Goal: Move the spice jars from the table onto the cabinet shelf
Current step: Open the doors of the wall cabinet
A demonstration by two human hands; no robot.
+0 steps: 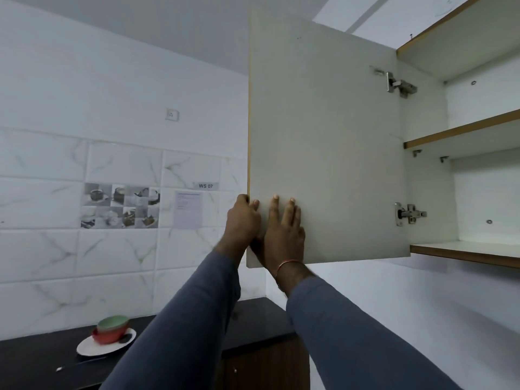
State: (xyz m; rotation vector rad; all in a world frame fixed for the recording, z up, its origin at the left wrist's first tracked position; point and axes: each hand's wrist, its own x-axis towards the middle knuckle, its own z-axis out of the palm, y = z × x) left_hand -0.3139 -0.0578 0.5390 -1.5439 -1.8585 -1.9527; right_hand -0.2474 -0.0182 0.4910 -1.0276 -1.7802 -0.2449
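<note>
Two hands on flat matte door

Cabinet door swung open, filling centre of my view. My left hand curled round door's free edge near its lower corner. My right hand flat on door's inner face, fingers spread, touching left hand. Thin bracelet on right wrist. At 3 o'clock, bare cabinet shelf with two hinges beside door. At 8 o'clock, dark counter carries plate with stacked bowls, perhaps three.
</note>
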